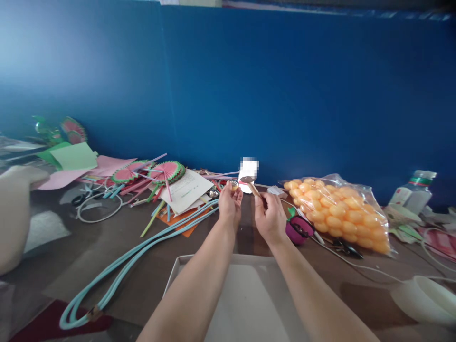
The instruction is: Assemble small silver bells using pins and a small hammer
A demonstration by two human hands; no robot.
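My left hand (230, 205) is closed, with its fingertips around a small shiny silver rounded piece (234, 183). My right hand (270, 214) grips the light wooden handle of a tool (253, 189); its brown oval head (245, 179) is held close to the silver piece, and I cannot tell whether they touch. Behind both hands stands a phone (245, 188) with a bright, partly blurred screen. Another silver rounded item (213, 194) lies just left of my left hand. Beneath my forearms is a shallow white box lid or tray (245, 259).
Light-blue cords (131, 256) loop across the left. Paper watermelon fans (167, 172), straws and papers lie behind them. At right are a purple pouch (297, 230), a bag of orange balls (335, 209), a bottle (415, 192) and a white bowl (423, 299). Another person's arm (14, 213) rests far left.
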